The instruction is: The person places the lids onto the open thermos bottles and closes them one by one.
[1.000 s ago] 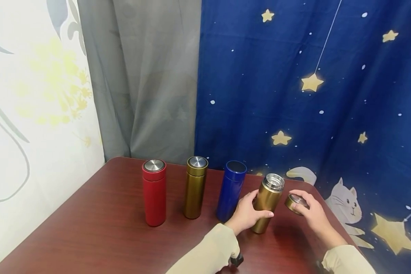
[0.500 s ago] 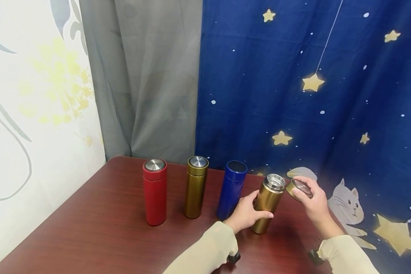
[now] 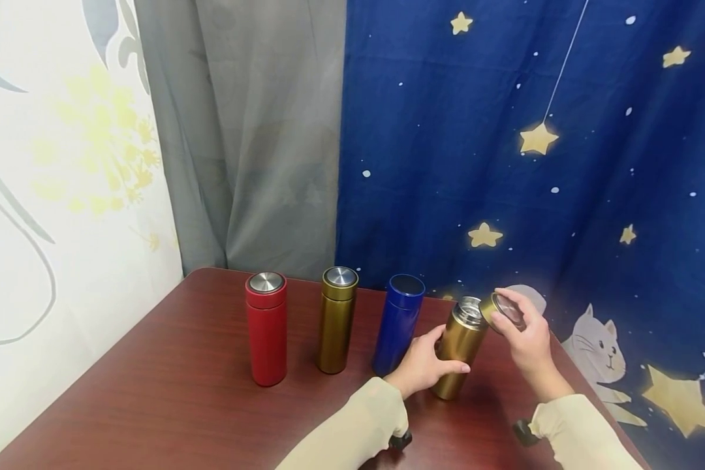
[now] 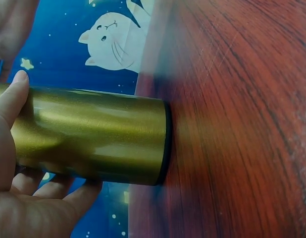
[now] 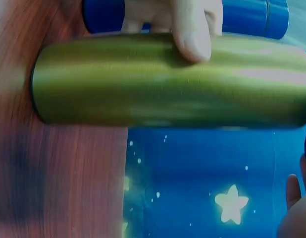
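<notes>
My left hand (image 3: 425,365) grips a gold thermos (image 3: 459,352) round its middle, thumb across the front. The thermos stands on the table with its steel mouth bare. In the left wrist view its dark base (image 4: 168,144) meets the wood. My right hand (image 3: 529,333) pinches the gold lid (image 3: 491,312) by its sides. The lid is tilted, its steel top turned to the right, and it overlaps the right edge of the mouth in the head view. In the right wrist view only part of the right hand (image 5: 301,203) shows at the edge.
Left of the hands stand a blue thermos (image 3: 398,326), another gold thermos (image 3: 335,333) and a red thermos (image 3: 267,346), all with lids on. The dark red table (image 3: 170,391) ends at a grey curtain (image 3: 276,163) and a blue starry curtain (image 3: 446,163).
My right hand has lifted the lid from low beside the gold thermos and carried it up and left to its mouth, tilting it. The left hand has kept its grip in place.
</notes>
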The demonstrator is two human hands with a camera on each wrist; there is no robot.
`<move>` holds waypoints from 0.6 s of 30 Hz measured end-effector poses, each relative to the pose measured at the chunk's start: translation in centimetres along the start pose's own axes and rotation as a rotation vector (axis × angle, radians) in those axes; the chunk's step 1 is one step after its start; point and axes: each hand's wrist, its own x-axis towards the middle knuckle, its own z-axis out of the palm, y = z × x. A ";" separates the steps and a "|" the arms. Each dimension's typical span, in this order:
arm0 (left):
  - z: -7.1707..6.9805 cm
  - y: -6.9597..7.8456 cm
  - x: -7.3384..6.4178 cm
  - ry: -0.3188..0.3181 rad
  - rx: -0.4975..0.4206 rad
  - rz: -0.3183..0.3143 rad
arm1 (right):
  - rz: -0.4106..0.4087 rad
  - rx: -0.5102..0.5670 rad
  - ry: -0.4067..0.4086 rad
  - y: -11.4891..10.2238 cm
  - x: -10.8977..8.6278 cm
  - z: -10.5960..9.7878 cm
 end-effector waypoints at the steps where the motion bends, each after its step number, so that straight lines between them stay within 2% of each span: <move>1: 0.0 0.0 0.0 0.001 -0.002 0.004 | 0.002 0.010 -0.002 0.0 0.1 0.2; 6: 0.3 0.0 0.0 0.002 -0.020 0.007 | 0.022 0.064 0.001 -0.2 0.4 0.9; 13: 0.1 0.1 -0.1 0.004 -0.017 -0.007 | 0.009 0.026 -0.020 -0.6 0.9 1.4; 18: 0.1 0.2 -0.2 0.001 -0.023 -0.003 | 0.028 0.011 -0.064 -2.2 1.3 2.0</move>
